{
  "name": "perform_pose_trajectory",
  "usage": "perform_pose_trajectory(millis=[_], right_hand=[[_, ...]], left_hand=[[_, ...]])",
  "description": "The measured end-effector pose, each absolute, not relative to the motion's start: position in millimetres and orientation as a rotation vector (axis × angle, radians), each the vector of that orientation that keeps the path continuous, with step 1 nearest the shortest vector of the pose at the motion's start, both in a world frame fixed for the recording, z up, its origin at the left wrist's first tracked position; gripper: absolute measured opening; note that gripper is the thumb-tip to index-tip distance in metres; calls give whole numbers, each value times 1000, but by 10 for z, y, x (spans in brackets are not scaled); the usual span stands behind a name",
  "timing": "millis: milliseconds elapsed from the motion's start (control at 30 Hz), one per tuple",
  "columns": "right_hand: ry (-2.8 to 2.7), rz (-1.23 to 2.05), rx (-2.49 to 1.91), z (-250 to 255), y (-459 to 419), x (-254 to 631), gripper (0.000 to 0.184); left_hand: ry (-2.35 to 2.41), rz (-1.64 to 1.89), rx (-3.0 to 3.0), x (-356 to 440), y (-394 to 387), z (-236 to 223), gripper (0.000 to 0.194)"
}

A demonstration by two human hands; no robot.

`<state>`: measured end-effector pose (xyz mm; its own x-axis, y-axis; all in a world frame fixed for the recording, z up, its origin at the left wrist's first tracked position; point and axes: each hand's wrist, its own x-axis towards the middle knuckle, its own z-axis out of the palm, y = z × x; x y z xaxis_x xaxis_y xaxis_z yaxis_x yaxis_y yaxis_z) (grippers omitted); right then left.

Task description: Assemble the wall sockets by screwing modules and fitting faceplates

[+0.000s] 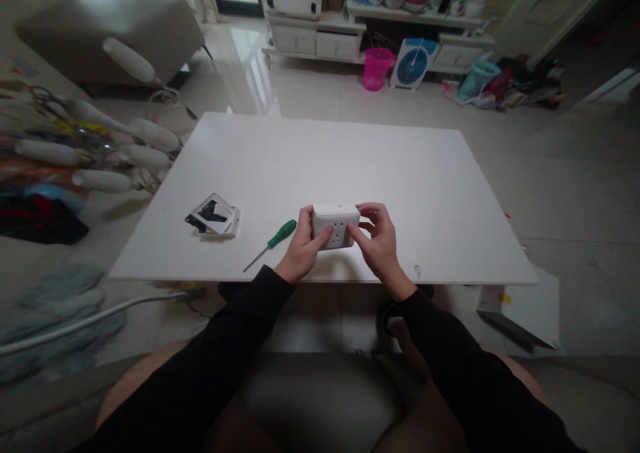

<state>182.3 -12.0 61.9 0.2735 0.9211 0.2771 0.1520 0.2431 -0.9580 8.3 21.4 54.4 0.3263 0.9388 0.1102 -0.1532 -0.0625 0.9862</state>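
A white wall socket (338,221) is held up over the front part of the white table (320,163), its slotted face turned towards me. My left hand (301,247) grips its left side, with the thumb pressed on the front face. At its right edge my right hand (379,243) has closed round it, thumb on the front and fingers at the top corner and behind. Left of my left hand lies a screwdriver (283,233) with a green handle, its shaft pointing to the front left. The back of the socket is hidden.
White frame-like parts with a black piece (214,215) lie stacked at the table's left. A small clear item (417,271) sits near the front edge. Lamp arms with white shades (105,181) crowd the left. Beyond stand a pink basket (377,69) and a blue fan (413,65).
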Motion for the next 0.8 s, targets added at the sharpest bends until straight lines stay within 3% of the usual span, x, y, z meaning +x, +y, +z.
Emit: perform_pose_trajectory(millis=[800], right_hand=[[-1664, -15, -1049, 775, -222, 1888, 37]], left_hand=[[786, 1425, 1945, -2, 176, 538, 55]])
